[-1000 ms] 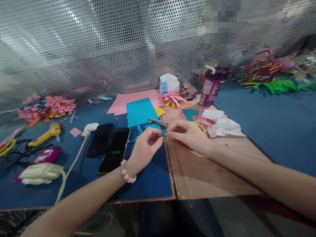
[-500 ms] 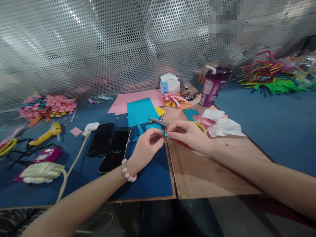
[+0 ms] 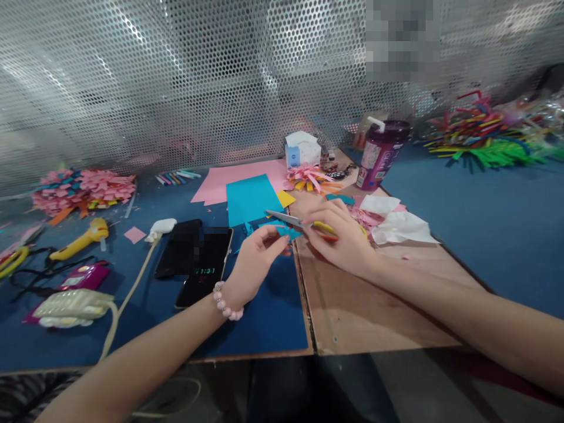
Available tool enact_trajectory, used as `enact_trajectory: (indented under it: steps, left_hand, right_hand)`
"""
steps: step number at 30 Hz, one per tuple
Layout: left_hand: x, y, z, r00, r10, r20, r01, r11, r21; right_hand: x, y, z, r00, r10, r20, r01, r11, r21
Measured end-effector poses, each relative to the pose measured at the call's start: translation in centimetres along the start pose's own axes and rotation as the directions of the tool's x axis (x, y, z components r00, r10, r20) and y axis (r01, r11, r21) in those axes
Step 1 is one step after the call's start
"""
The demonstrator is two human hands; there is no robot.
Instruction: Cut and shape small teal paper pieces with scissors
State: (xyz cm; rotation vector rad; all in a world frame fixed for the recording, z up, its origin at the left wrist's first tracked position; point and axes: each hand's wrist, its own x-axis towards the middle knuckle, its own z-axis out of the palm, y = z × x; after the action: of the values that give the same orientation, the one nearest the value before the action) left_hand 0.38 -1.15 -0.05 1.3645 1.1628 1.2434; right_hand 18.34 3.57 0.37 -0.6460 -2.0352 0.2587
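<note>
My left hand, with a pink bead bracelet at the wrist, pinches a small blue paper piece between its fingertips. My right hand is just to the right, its curled fingers over the yellow and red handles of the scissors; whether they grip the handles is hard to make out. The scissors' blades point left across a blue sheet, which overlaps pink sheets. Blue scraps lie beside my left hand.
Two phones, a white cable and a yellow glue gun lie at the left. Behind the hands stand a tissue box and a purple cup. Crumpled tissue lies right of my right hand.
My right hand has let go of the small blue piece and moved right onto the scissors' handles. The blue piece now shows opened out in my left hand.
</note>
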Motion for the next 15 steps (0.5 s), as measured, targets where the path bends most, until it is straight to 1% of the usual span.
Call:
enact_trajectory:
  steps: [2,3,5,8,15]
  left_hand:
    - [0.01,-0.13,0.04,1.000,-0.009,-0.009,0.009,1.000,-0.022]
    - [-0.03,-0.13,0.07,1.000,-0.011,-0.003,0.011,1.000,-0.029]
    - [-0.16,0.00,0.15,1.000,-0.005,0.023,0.005,0.999,-0.041]
    - [-0.43,0.30,0.29,0.998,0.020,0.055,-0.018,0.999,-0.044]
    - [-0.67,0.44,0.25,0.998,0.043,0.035,-0.045,0.997,0.055]
  right_hand:
    - [-0.14,0.08,-0.01,0.990,-0.140,-0.001,0.140,0.985,-0.101]
    - [-0.21,0.08,0.01,0.984,-0.180,0.010,0.179,0.974,-0.136]
    - [-0.33,0.04,0.07,0.975,-0.221,0.028,0.222,0.955,-0.198]
    - [-0.43,-0.02,0.17,0.972,-0.232,0.037,0.234,0.939,-0.252]
    - [-0.38,-0.01,0.26,0.973,-0.227,0.032,0.227,0.935,-0.273]
